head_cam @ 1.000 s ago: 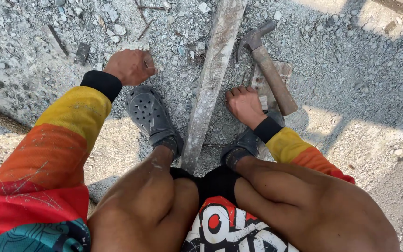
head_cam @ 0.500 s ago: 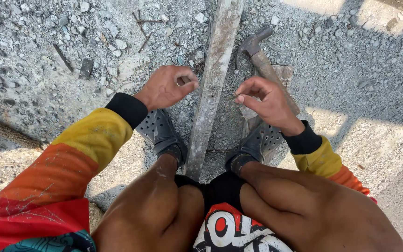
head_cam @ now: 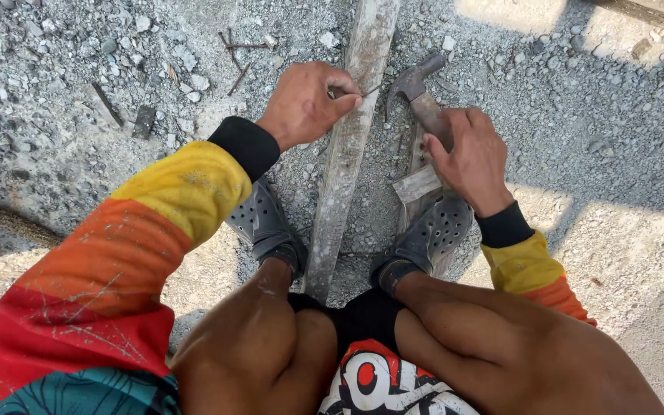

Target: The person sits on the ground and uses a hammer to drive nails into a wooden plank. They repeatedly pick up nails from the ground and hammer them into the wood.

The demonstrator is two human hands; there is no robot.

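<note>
Left hand (head_cam: pixel 305 104) pinches a nail (head_cam: pixel 372 90) between thumb and fingertips, tip held at the right edge of the wooden plank (head_cam: pixel 345 165), near its far end. Right hand (head_cam: pixel 474 157) is closing over the handle of the hammer (head_cam: pixel 423 104), which lies on the gravel just right of the plank, head pointing away; grip looks loose, not a full wrap.

Risks: nail is thin and held close to the edge, so a skewed hit could bend it, split the wood edge or catch the left fingertips. Plank sits on loose gravel (head_cam: pixel 78 92) between the two gray clogs (head_cam: pixel 267 227), unclamped, so it could roll or bounce under a blow.

Around: a small wood offcut (head_cam: pixel 416 184) under the hammer handle by the right clog; loose bent nails (head_cam: pixel 236 54) and a dark scrap (head_cam: pixel 144 121) on the gravel to the left. Knees crowd the near end of the plank, limiting swing room.
</note>
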